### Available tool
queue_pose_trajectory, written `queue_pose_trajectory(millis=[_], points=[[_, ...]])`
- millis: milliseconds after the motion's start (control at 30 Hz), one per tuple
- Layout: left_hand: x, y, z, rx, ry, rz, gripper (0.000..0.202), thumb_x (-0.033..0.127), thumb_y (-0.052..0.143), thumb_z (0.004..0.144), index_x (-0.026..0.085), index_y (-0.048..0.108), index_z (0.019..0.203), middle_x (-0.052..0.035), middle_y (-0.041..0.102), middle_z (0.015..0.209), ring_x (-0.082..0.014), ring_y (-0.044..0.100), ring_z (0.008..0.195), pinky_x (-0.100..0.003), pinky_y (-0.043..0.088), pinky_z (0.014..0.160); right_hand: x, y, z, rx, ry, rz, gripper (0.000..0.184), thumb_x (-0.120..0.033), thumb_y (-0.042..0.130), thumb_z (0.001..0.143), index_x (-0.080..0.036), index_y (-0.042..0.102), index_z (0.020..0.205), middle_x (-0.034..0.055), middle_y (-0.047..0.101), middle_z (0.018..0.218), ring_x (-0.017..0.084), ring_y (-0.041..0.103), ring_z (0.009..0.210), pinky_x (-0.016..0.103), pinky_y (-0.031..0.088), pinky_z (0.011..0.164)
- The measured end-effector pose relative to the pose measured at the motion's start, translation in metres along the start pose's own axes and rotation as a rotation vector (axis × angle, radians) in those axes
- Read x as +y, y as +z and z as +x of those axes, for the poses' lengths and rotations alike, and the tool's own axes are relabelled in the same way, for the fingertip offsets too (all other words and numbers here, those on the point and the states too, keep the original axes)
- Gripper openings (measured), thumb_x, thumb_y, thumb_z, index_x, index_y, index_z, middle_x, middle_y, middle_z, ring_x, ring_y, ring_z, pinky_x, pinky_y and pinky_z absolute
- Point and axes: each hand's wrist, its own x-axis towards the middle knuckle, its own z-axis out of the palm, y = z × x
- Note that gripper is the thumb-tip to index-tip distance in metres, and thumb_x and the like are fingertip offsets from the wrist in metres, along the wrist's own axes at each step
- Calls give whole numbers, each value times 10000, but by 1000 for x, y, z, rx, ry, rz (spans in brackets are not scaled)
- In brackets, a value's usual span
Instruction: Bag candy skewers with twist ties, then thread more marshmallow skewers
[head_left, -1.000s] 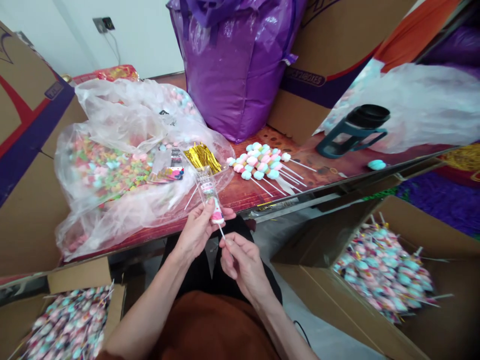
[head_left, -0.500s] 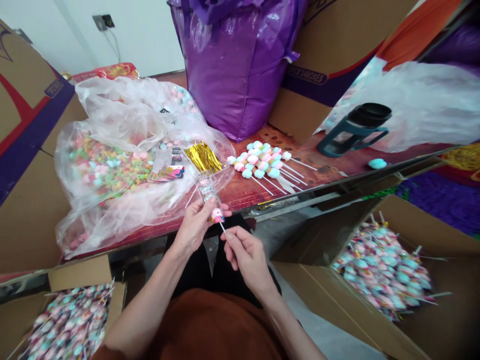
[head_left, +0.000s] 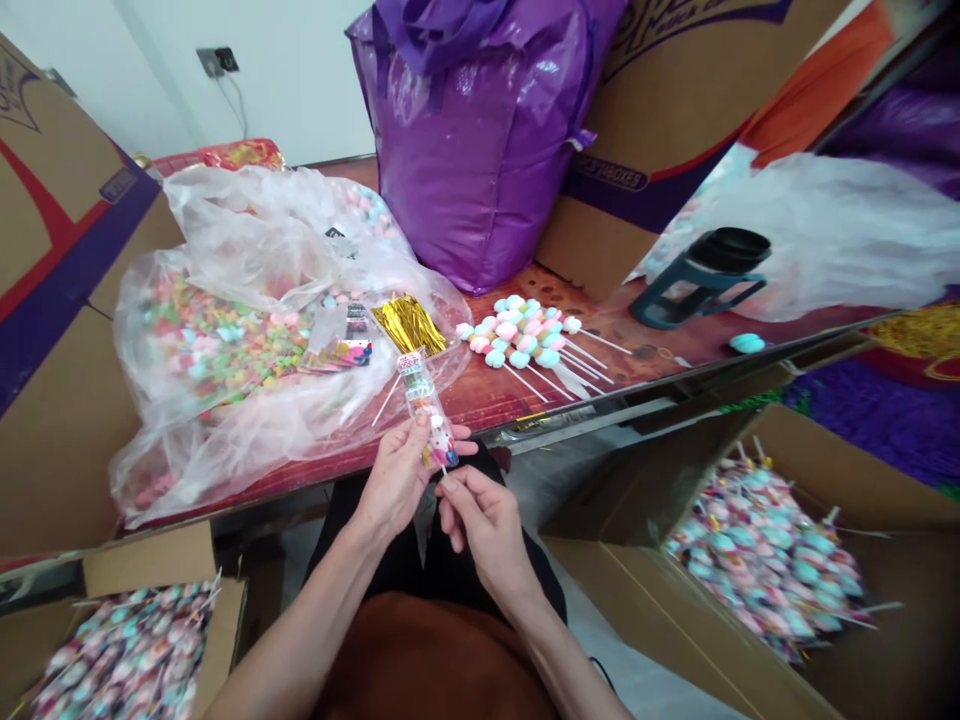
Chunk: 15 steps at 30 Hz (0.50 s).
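Over the table's front edge, my left hand [head_left: 401,468] is closed on a clear printed packet [head_left: 420,385], with some of its fingers stretched out behind it. Inside the packet sits a marshmallow skewer [head_left: 437,424], its white stick poking out at the lower end. Finger and thumb of my right hand [head_left: 480,515] pinch that stick close below the packet. To the right, several bare marshmallow skewers [head_left: 517,335] lie in a pile, sticks toward me. Gold twist ties [head_left: 409,322] lie just beyond the packet, beside flat printed packets [head_left: 341,353].
Clear plastic bags of sweets [head_left: 225,330] spread over the table's left. A purple bag [head_left: 472,150] stands behind. At right are a dark bottle [head_left: 701,280] and a loose blue marshmallow [head_left: 747,343]. Cartons of wrapped skewers stand low left [head_left: 225,625] and low right [head_left: 637,590].
The skewer has gone deeper into the packet, and less stick shows below it. My right hand is now closer to the packet's lower end. The view has shifted slightly.
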Motion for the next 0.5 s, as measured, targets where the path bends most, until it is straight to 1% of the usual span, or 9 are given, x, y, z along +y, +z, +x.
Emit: queue_pose_trajectory(millis=[67,133,200,233,300,333,367,433,500], points=[[0,1,-5,-12,4,0,422,520,758,797,121,690,915,-160,766,992,-246,752,777,-203,460,431,1,3,2,-10,3,16,360,-496,616,924,-169,611,774,-51,546,514,47,383,362,177,273,378],[0,-1,-11,-36,-16,0,393,490,771,794,126,700,927,-139,765,953,-203,729,701,-196,453,434,-1,3,2,-22,5,13,362,-496,604,929,-170,608,770,-51,539,511,51,384,364,182,279,383],[0,-3,-16,-65,-42,9,365,473,761,810,134,715,939,-107,758,889,-134,652,558,-193,435,417,-8,0,2,-59,2,-32,360,-498,575,942,-173,620,793,-43,550,528,66,413,386,194,319,399],[0,-4,-17,-65,-39,19,352,469,747,824,137,724,936,-91,749,851,-101,593,499,-190,417,403,-12,-2,2,-79,-10,-77,339,-491,578,940,-174,637,834,-29,587,574,79,458,426,202,363,427],[-3,-6,-18,-25,28,50,321,454,728,847,139,743,908,-62,722,780,-71,520,471,-188,414,417,-22,-3,5,-95,-58,-184,279,-458,632,909,-185,670,955,9,676,746,112,565,576,224,460,542],[-3,-7,-18,5,78,65,303,440,727,851,142,750,898,-49,705,749,-70,516,490,-186,429,444,-27,-2,8,-84,-86,-216,269,-440,662,891,-194,676,999,17,695,820,125,593,650,232,484,601],[-3,-8,-18,29,123,77,286,426,732,851,145,755,896,-38,685,719,-71,517,511,-184,444,475,-30,2,11,-64,-112,-218,260,-431,679,879,-198,682,994,17,696,840,131,600,688,236,491,637],[1,-11,-19,36,164,81,275,416,739,847,155,757,931,-14,640,668,-72,505,508,-186,447,488,-34,14,19,-27,-134,-117,265,-449,661,893,-187,674,854,-3,646,698,119,562,622,231,470,613],[10,-14,-23,-14,124,42,292,424,734,847,166,747,981,15,574,599,-79,474,452,-197,415,432,-34,29,25,-76,-71,84,369,-488,610,920,-187,613,706,-45,511,502,95,456,466,228,416,517]])
